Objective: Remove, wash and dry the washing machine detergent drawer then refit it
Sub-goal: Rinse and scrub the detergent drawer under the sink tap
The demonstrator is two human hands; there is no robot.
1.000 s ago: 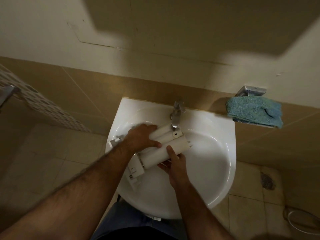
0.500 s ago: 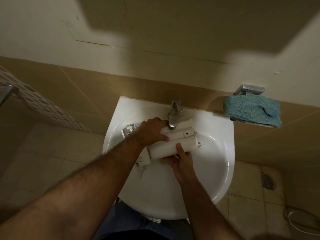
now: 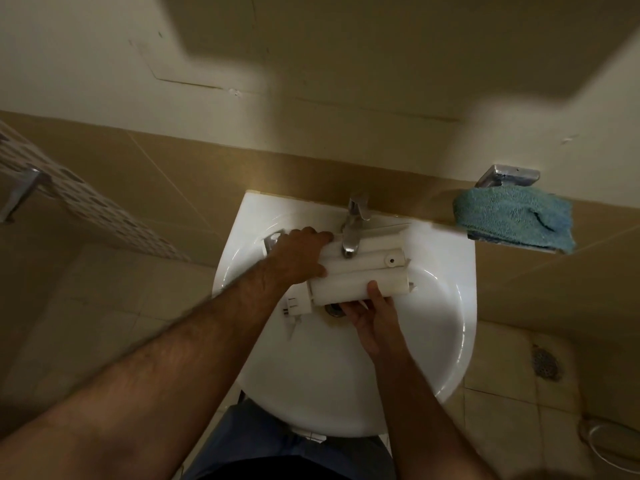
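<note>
The white detergent drawer [image 3: 360,277] lies across the white sink [image 3: 433,334], underside up, directly beneath the chrome tap [image 3: 351,230]. My left hand [image 3: 299,256] grips the drawer's left part from above. My right hand [image 3: 375,315] holds its near edge from below, thumb on the white plastic. The drawer's front panel [image 3: 294,304] sticks out to the lower left. No running water is clear in the frame.
A blue-green cloth [image 3: 512,218] hangs on a chrome holder [image 3: 509,176] on the wall to the right of the sink. The sink drain [image 3: 334,310] shows just under the drawer. A floor drain [image 3: 545,363] and a hose lie at the right.
Both hands have carried the drawer up and to the right in the basin, so it now sits level under the tap spout instead of slanted at the left.
</note>
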